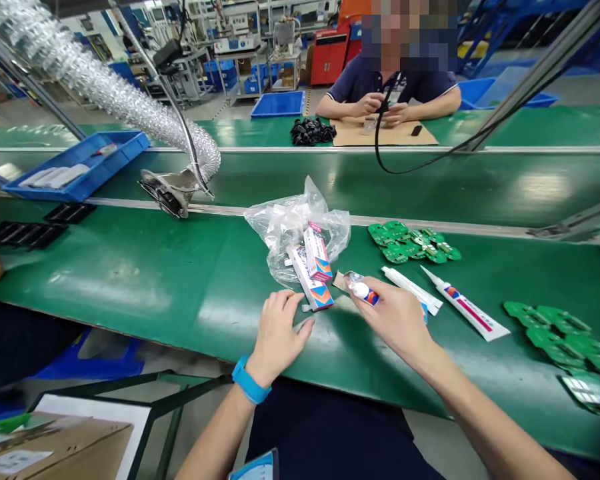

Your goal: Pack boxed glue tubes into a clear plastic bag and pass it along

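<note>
My right hand [394, 315] is closed round a small white tube [365, 291] with a red and blue label, held just above the green table [155, 267]. My left hand [279, 331] rests on the table with its fingers apart and slightly curled, holding nothing, its fingertips beside a long pink and white carton [310, 280]. A second carton [317, 253] lies against a crumpled clear plastic bag [293, 223]. Two more white tubes [467, 308] lie to the right of my right hand. A blue band [251, 384] is on my left wrist.
Green circuit boards lie in a heap [413, 242] behind the tubes and in a spread [570, 340] at the right edge. A silver flexible duct [95, 77] ends in a metal hood [173, 190]. A blue tray [80, 163] sits at left. A person [387, 90] works across the belt.
</note>
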Tool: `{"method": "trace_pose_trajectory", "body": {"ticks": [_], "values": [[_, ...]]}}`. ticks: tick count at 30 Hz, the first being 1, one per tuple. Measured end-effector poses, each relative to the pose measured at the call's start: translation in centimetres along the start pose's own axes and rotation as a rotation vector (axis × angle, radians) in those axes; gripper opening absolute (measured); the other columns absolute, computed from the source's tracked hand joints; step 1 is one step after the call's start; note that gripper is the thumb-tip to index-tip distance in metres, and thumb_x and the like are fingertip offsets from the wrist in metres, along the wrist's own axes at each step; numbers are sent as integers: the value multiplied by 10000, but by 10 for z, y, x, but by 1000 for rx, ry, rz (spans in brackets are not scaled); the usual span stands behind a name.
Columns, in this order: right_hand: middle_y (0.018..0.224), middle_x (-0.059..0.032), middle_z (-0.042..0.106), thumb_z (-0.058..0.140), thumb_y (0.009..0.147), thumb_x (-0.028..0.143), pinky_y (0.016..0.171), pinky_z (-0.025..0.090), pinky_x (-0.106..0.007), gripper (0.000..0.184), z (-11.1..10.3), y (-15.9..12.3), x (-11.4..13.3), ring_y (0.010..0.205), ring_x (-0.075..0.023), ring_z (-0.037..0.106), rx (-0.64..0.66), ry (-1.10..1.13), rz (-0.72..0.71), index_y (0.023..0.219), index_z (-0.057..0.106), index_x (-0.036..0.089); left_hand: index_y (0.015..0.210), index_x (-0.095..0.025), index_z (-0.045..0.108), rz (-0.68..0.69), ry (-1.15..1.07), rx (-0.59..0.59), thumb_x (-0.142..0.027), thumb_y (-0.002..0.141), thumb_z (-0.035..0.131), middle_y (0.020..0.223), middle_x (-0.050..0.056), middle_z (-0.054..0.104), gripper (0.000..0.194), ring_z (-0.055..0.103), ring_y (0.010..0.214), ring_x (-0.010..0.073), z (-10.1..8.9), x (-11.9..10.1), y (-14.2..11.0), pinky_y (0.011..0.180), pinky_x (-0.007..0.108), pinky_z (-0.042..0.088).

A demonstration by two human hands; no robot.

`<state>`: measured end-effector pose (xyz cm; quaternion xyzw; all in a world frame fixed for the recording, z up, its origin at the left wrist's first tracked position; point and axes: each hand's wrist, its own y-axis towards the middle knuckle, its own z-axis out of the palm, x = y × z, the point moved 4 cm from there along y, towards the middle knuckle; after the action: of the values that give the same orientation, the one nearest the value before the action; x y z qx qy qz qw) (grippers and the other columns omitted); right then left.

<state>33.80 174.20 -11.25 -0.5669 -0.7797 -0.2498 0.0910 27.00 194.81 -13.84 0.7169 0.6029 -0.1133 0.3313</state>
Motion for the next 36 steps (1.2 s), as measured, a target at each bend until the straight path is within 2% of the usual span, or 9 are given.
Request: {"method": "trace_pose_trajectory", "body": {"ticks": [2, 5, 10, 12, 15, 20, 24, 30, 36], "values": [[673, -28, 660, 482, 939, 416, 569, 300, -266, 301, 3, -13, 0, 592, -178, 564, 40, 66, 26, 803, 662, 217, 1242, -211, 579, 20, 106, 85, -268, 901, 658, 1135, 88, 609, 355, 561, 1017, 261, 15, -2, -5, 856, 416, 483], [609, -2, 587, 491, 943, 434, 562, 298, -268, 349, 8, -29, 2, 568, -165, 509, 118, 146, 81, 680, 570, 218, 1026, -192, 635, 63, 260, 145, -255, 955, 575, 987, 66, 607, 113, 549, 893, 227, 23, -2, -3, 763, 371, 472], [577, 40, 492, 498, 949, 447, 555, 268, -264, 372, 10, -48, 0, 556, -142, 423, 208, 265, 159, 652, 456, 227, 785, -200, 587, 83, 430, 208, -164, 932, 522, 849, 55, 556, 165, 520, 820, 234, 0, -3, -15, 692, 363, 443], [568, 48, 458, 492, 953, 455, 553, 260, -261, 389, 11, -53, -2, 552, -135, 391, 226, 315, 180, 645, 427, 227, 790, -205, 587, 19, 307, 194, -168, 927, 516, 826, 46, 551, 158, 524, 810, 228, -14, -4, -19, 696, 355, 440], [564, 54, 424, 483, 957, 465, 547, 251, -258, 401, 13, -55, 1, 552, -130, 366, 258, 401, 186, 641, 420, 225, 925, -214, 612, -182, -179, 127, -260, 962, 512, 823, 27, 588, 116, 564, 777, 187, -24, -10, -16, 695, 312, 464], [571, 52, 446, 520, 925, 395, 550, 263, -250, 341, 13, -52, 13, 558, -127, 386, 276, 463, 139, 646, 429, 222, 973, -194, 618, -348, -818, -60, -376, 946, 597, 972, 59, 694, 185, 660, 915, 177, -9, -40, 1, 848, 300, 521], [570, 49, 467, 537, 886, 326, 539, 257, -247, 284, 10, -51, 17, 549, -128, 411, 275, 445, 105, 641, 437, 220, 981, -185, 679, -309, -889, -32, -362, 925, 642, 1022, 81, 715, 190, 665, 982, 202, 6, -59, 5, 909, 322, 515], [602, 32, 567, 544, 883, 282, 552, 256, -253, 258, 7, -53, 16, 556, -133, 489, 224, 347, 41, 642, 481, 216, 895, -194, 685, -288, -847, -48, -367, 894, 681, 879, 43, 669, 173, 633, 852, 177, 9, -57, 1, 806, 288, 517], [597, -18, 631, 445, 999, 324, 557, 227, -301, 371, 1, -52, 23, 525, -154, 551, -42, 36, -113, 672, 569, 198, 878, -194, 682, -319, -784, -112, -362, 881, 692, 876, 41, 683, 169, 635, 847, 174, 9, -59, -2, 806, 283, 512]]}}
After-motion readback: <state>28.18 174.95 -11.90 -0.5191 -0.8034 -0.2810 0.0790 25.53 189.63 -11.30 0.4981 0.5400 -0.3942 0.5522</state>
